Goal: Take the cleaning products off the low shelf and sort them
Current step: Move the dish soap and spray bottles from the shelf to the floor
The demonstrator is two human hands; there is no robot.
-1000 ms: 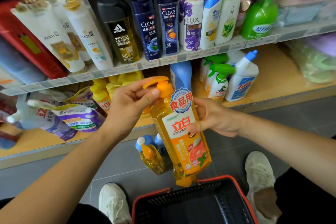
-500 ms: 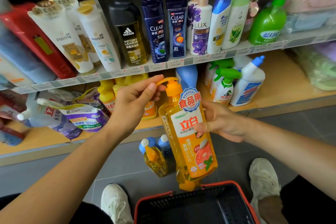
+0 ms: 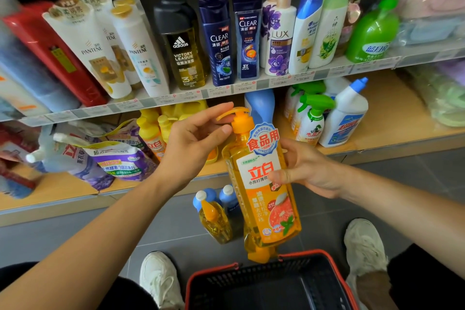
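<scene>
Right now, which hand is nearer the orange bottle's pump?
Left. The left hand pinches the pump atop the dish soap bottle; the right hand grips the bottle's body lower down.

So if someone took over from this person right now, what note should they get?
Left grip: pinches the pump of the orange soap bottle.
Right grip: holds the bottle's body.
Done: that bottle is off the low shelf, held above the basket, not in it. Two small bottles stand on the floor.
Left to do: yellow bottles, pouches, blue bottle, sprays and white cleaner are on the shelf.
</scene>
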